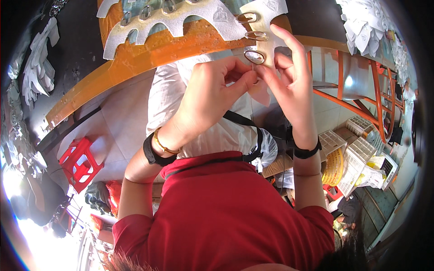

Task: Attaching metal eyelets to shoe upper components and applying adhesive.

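Note:
In front of my chest, a whitish scalloped piece [267, 43] with narrow tabs hangs over the table edge, with oval metal rings [254, 57] along its left side. My left hand [201, 92] is closed, thumb and forefinger pinching the piece's edge just below the lowest ring. My right hand [293, 79] holds the same piece from the other side between thumb and fingers, its forefinger stretched upward. The fingertips partly hide the spot where they meet. Left of it on the table lies another scalloped white piece [199, 22], with several oval rings on its far side.
The orange-brown table edge [90, 92] curves across in front of me. Bunches of white pieces hang at far left [40, 63] and far right [367, 27]. A red plastic stool [81, 165] stands at left; an orange metal frame [350, 106] and plastic baskets [357, 165] are at right.

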Tool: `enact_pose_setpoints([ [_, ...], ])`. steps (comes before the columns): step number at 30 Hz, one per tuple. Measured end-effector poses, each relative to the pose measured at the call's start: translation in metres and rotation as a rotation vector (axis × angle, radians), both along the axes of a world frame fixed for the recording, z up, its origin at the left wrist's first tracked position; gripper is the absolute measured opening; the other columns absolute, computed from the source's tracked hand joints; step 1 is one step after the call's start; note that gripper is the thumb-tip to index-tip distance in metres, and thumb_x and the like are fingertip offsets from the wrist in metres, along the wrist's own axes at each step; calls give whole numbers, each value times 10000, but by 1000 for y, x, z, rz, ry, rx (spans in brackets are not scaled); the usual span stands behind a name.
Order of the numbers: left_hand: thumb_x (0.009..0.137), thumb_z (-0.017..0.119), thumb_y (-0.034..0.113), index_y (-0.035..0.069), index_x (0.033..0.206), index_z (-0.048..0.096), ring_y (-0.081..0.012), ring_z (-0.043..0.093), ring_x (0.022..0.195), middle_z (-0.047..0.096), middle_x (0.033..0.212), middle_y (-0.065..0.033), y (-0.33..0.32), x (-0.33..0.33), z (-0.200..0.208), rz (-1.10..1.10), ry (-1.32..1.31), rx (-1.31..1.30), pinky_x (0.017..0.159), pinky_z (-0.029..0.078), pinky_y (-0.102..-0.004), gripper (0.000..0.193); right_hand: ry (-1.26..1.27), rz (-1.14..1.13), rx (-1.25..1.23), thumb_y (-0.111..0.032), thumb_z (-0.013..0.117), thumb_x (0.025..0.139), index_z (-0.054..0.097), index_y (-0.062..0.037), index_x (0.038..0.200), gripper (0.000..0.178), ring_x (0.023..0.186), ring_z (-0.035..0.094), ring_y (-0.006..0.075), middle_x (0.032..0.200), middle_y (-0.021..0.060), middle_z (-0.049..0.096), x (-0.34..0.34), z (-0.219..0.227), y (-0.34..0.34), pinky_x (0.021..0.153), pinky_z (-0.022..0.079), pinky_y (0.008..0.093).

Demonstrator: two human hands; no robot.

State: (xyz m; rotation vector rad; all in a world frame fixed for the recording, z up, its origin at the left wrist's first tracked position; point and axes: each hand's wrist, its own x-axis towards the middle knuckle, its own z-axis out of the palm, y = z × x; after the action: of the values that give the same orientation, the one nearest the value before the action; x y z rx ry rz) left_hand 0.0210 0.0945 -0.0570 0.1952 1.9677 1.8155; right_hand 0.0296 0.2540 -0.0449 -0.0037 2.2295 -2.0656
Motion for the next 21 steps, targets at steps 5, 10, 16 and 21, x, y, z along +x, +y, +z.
enact_pose_setpoints([
  [5, 787, 630, 79, -8, 836, 609, -92, 586, 727, 632, 764, -50, 2, 1, 1, 53, 22, -93, 682, 470, -217, 102, 291, -9, 313, 72, 552, 767, 385, -66, 1253, 532, 625, 409, 18, 702, -32, 478, -3, -2, -2, 612, 380, 161],
  [10, 668, 685, 34, 28, 792, 601, -187, 584, 702, 606, 745, -49, -3, -14, -10, -8, 1075, -239, 733, 497, -310, 149, -146, 99, -38, 68, 546, 769, 391, -71, 1248, 522, 822, 499, 64, 971, 26, 508, -5, 13, 11, 735, 425, 201],
  [16, 656, 683, 32, 38, 802, 591, -181, 569, 731, 580, 780, -48, -1, -14, -23, -38, 1248, -155, 740, 497, -331, 172, -262, 181, -348, 45, 537, 788, 384, -44, 1254, 498, 938, 480, 72, 1047, 21, 493, -6, 9, 14, 816, 406, 215],
  [21, 829, 607, 128, -20, 865, 569, -53, 526, 741, 588, 792, -16, 2, -8, -11, -129, -161, 275, 684, 437, -189, 158, -26, 122, 56, 50, 529, 792, 375, -44, 1267, 508, 851, 496, 51, 1080, 29, 486, -3, 18, 12, 734, 425, 186],
])
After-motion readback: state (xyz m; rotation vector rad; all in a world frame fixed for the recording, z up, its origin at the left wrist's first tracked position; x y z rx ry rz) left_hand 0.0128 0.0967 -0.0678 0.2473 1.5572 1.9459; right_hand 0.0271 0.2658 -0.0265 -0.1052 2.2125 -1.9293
